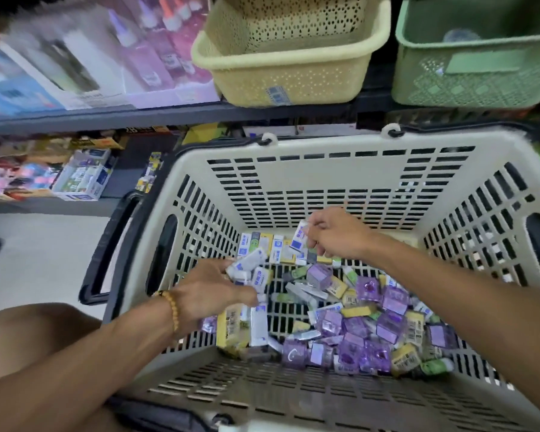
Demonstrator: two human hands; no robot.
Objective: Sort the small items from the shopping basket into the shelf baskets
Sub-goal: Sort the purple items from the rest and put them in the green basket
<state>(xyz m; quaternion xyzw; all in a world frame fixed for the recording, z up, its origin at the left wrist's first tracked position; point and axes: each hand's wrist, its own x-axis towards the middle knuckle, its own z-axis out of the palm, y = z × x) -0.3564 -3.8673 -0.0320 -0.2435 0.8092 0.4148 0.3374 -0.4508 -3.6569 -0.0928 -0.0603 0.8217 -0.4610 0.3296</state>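
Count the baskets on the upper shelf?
2. The yellow basket sits above the shopping basket's far rim; the green basket stands to its right, cut off by the frame edge. More may sit out of view.

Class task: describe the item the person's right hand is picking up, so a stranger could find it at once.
Start at the big cream shopping basket and look toward its far wall. There the right hand pinches a small white packet with a blue label. Unlike its neighbours lying flat, it is lifted clear of the pile.

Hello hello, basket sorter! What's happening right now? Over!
Left hand holds several white-and-blue packs. Right hand pinches one white-and-blue pack. Both inside the shopping basket. Yellow shelf basket looks empty, nothing blocking.
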